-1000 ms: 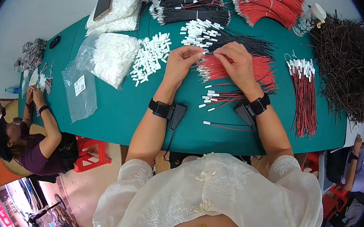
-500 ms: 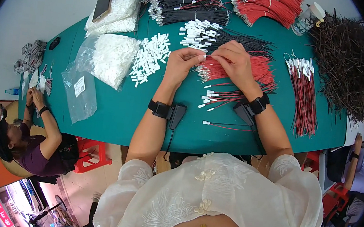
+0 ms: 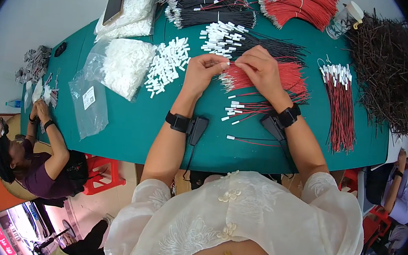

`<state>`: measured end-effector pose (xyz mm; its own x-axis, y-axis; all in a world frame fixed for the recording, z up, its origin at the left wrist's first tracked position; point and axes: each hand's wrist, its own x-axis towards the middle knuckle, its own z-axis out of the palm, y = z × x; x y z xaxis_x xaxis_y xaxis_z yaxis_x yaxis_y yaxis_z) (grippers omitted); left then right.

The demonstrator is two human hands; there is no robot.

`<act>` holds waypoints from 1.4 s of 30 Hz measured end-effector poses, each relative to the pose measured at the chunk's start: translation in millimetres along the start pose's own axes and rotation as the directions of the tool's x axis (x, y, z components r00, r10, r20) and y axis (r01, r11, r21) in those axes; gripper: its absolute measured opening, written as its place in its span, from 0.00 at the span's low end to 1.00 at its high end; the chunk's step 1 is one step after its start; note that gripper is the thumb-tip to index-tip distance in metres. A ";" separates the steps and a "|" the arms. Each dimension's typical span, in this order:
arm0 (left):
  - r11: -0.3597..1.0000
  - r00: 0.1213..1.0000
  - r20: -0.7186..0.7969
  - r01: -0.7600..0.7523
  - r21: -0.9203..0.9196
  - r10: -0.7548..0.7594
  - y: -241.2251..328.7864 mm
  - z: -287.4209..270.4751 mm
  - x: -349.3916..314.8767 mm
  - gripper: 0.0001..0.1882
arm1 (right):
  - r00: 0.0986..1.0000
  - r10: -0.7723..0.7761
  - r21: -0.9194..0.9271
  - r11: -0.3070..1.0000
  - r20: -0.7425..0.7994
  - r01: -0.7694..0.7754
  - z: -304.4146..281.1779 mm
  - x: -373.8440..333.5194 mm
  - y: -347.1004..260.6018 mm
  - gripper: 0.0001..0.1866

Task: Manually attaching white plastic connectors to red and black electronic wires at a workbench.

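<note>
A white connector (image 3: 228,64) is being pinched by fingers (image 3: 217,69) of the left hand (image 3: 201,72), while fingers of the right hand (image 3: 265,73) are gripping a red wire (image 3: 232,63) beside it.

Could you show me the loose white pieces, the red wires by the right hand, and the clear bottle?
Loose white pieces (image 3: 167,66): head view, middle of the pile.
Red wires (image 3: 291,77): head view, strands toward the right end.
Clear bottle (image 3: 339,26): head view, its see-through side.

phone (image 3: 112,10): chilling on a bag (image 3: 139,13), back left
connectors (image 3: 167,69): just right of another bag (image 3: 127,67)
jar (image 3: 340,25): back right, by the heap (image 3: 391,72)
</note>
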<state>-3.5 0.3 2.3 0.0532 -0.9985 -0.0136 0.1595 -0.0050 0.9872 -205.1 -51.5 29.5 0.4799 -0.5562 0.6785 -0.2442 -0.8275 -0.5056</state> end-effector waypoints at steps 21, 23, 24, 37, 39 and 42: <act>1.000 0.999 0.054 0.004 0.025 -0.005 -1.4 -0.8 1.4 0.08 | 1.000 0.012 0.045 0.999 -0.001 -0.012 5.7 -0.9 3.0 0.04; 1.000 0.998 0.059 0.001 0.027 -0.002 -0.2 -0.2 1.4 0.08 | 1.000 0.021 0.039 0.999 0.013 -0.022 5.0 -1.1 3.6 0.04; 1.000 0.998 0.063 -0.002 0.030 0.000 0.8 0.3 1.4 0.08 | 0.999 0.031 0.034 0.999 0.028 -0.032 4.4 -0.6 3.2 0.04; 0.846 0.896 -0.267 -0.186 0.499 0.354 -3.8 -7.8 3.5 0.09 | 0.988 0.137 0.100 0.987 -0.076 -0.129 -37.5 28.0 -46.5 0.06; 0.788 0.891 -0.224 -0.202 0.582 0.394 -5.0 -9.2 3.5 0.09 | 0.997 0.083 0.042 0.996 0.000 -0.083 -54.1 36.6 -69.5 0.07; 0.704 0.891 -0.155 -0.220 0.675 0.427 -4.5 -9.4 2.9 0.10 | 0.935 0.115 -0.027 0.993 0.336 -0.113 -61.1 34.3 -78.9 0.09</act>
<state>5.2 -2.0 -3.8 0.2681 -0.8834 0.3843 -0.5648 0.1790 0.8056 -220.9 -10.0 125.2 0.7036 -0.5892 0.3972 -0.3190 -0.7614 -0.5643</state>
